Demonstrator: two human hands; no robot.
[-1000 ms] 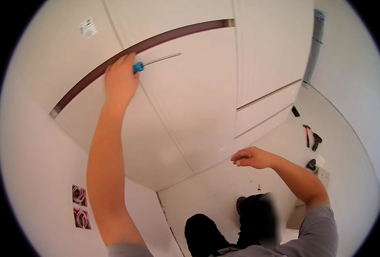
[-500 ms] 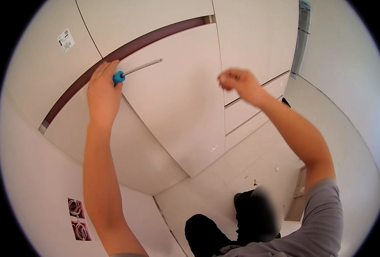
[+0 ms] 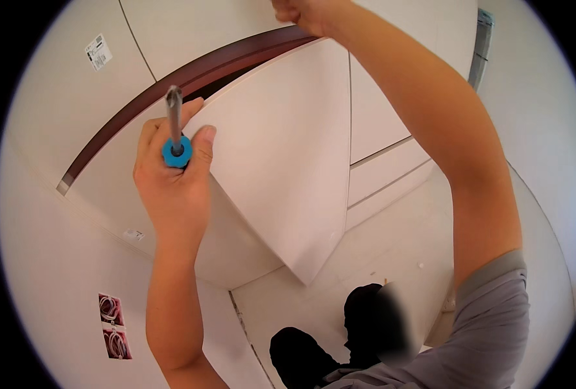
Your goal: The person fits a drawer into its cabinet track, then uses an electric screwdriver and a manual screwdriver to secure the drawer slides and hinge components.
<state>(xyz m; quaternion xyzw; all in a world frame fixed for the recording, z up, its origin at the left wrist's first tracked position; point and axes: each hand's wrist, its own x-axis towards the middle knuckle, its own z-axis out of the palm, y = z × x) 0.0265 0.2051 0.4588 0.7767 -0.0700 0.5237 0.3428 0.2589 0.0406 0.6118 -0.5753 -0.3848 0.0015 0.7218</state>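
My left hand (image 3: 173, 188) is closed round a screwdriver (image 3: 178, 152) with a blue handle, its metal shaft pointing up. The same hand's fingers and thumb also take the upper left edge of a pale cabinet door (image 3: 288, 149), which stands swung out a little at that side. A dark gap shows behind the door's top edge. My right hand (image 3: 309, 14) is at the top of the picture, partly cut off, in front of the upper cabinet fronts. Its fingers are curled, and what they hold, if anything, is hidden.
A maroon recessed strip (image 3: 116, 133) runs above the doors. Drawer fronts (image 3: 392, 165) lie to the right. On the left wall, a double socket box (image 3: 113, 324) shows coiled wires. A wrapped upright piece (image 3: 482, 48) leans at the far right. Small bits lie on the floor (image 3: 392, 249).
The door's left side has come out toward me, with my left hand on its edge. The screwdriver has turned from pointing right to upward. My right hand has risen to the top.
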